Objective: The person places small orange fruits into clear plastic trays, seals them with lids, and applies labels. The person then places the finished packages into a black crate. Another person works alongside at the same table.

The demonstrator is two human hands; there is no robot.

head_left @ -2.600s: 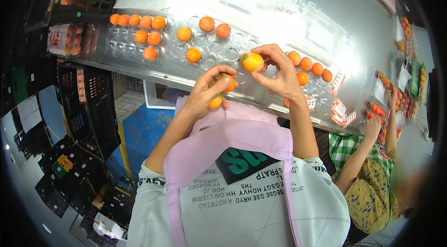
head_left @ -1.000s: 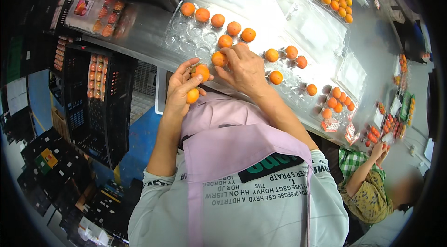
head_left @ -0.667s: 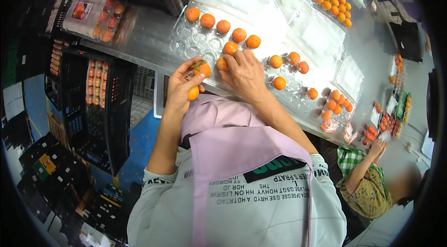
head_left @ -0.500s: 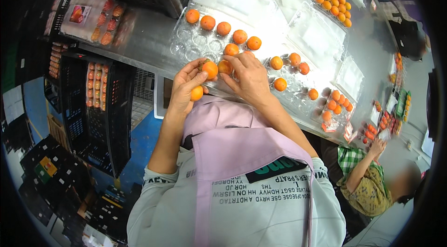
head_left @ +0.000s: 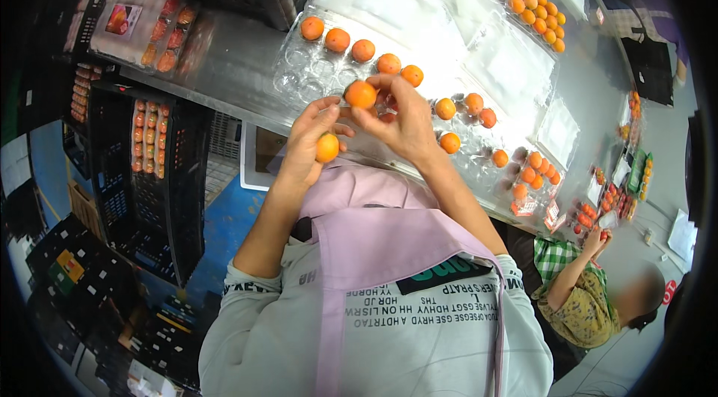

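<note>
My left hand (head_left: 317,139) holds a round orange fruit (head_left: 327,148) in its curled fingers, just below the near edge of a clear plastic tray with round hollows (head_left: 310,68). My right hand (head_left: 396,116) grips another orange fruit (head_left: 361,95) between thumb and fingers over that tray, partly hiding fruit beneath it. A row of orange fruits (head_left: 336,40) sits along the tray's far side. More fruits (head_left: 449,142) sit spread out in a clear tray to the right.
Black crates (head_left: 131,202) stand at the left and top. A packed fruit box (head_left: 131,26) lies on the metal table (head_left: 221,60). Stacked clear lids (head_left: 505,75) and a filled fruit tray (head_left: 537,10) lie farther back. A co-worker (head_left: 583,300) works at the lower right.
The upper fruit from my left hand is now in my right hand, raised and shifted right. My left hand has dropped slightly and keeps one fruit. The view has shifted a little.
</note>
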